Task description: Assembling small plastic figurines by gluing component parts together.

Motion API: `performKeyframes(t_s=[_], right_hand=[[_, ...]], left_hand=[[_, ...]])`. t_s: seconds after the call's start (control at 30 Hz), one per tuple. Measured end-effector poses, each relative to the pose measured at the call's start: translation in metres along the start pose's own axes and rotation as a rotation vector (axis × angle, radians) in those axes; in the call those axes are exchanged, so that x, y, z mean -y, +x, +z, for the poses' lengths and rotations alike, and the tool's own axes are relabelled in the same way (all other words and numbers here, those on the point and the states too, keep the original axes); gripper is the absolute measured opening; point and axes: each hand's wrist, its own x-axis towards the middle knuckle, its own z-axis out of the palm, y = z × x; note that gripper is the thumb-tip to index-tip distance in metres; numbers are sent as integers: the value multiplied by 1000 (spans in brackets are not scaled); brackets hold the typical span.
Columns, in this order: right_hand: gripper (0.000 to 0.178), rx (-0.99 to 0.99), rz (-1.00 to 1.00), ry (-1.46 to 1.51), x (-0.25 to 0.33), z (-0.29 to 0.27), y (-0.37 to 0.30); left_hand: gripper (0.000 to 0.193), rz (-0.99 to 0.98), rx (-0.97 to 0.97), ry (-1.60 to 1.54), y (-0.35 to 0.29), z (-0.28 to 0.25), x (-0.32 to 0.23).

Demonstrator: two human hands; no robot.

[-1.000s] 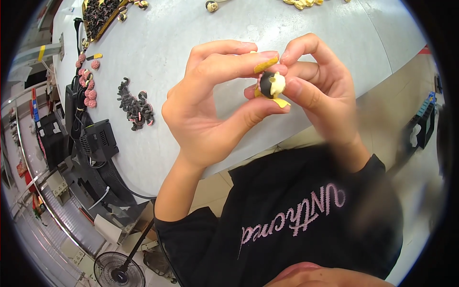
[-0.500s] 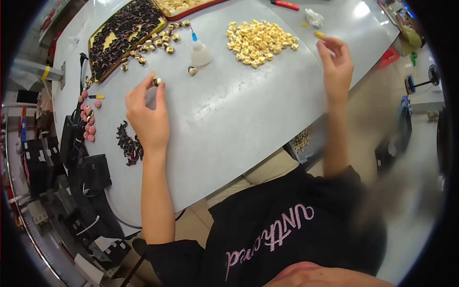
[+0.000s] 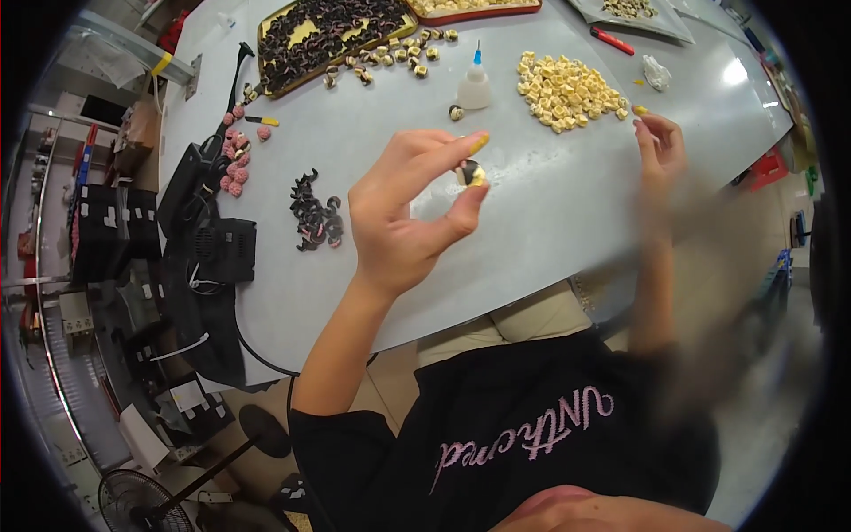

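The desk (image 3: 541, 213) is viewed from above its near edge, at close range, by a head-worn fisheye camera facing down.

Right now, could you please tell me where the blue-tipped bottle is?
In the head view, the bottle stands on the grey table, upper middle, just left of the pale yellow pile and beyond the left hand.
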Motion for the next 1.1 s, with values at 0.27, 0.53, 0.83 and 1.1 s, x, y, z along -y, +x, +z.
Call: performKeyframes(t_s=[0.27, 0.53, 0.83, 1.1], right_hand=[[14, -23, 101, 85, -6, -9, 4], [17, -6, 128, 79, -1, -8, 2], [16, -46, 125, 128, 9, -3, 0], [27, 546, -584, 231, 101, 26, -34]], left_hand=[[29, 131, 163, -95, -5, -4, 0], [39, 88, 121, -25, -11, -2, 0], [40, 247, 96, 56, -8, 2, 8], [36, 94, 251, -69, -15, 11, 2]])
